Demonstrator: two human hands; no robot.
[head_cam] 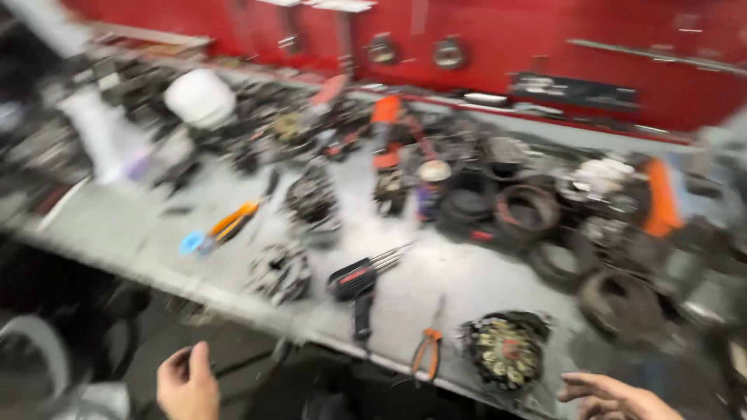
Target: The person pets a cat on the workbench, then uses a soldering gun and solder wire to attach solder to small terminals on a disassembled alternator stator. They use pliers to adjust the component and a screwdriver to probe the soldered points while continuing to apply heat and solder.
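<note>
- Along the bottom edge of the head view, the left hand (187, 384) hangs below the front lip of the grey desk (109, 225), fingers loosely curled with the thumb up, holding nothing.
- At the lower right corner the right hand (615, 398) is spread open with its fingers pointing left, also empty.
- Nearest that right hand, a round black stator with copper windings (506, 350) lies flat at the desk's front edge, just beside the fingertips but not touched.
- Just left of it, orange-handled pliers (426, 354) lie with the handles hanging over the edge.
- Further in, a black soldering gun (358, 281) lies on its side, and another wound part (278, 271) sits to its left.
- An orange-and-blue hand tool (222, 227) lies toward the left side of the desk.
- Behind these, dark rings, housings and a white rounded object (200, 97) crowd the back of the desk, under a red wall panel (498, 39).
- As a judgement: nothing is picked up yet, so any handling of the stator is all left to do; the view is blurred, so fine detail cannot be told.
</note>
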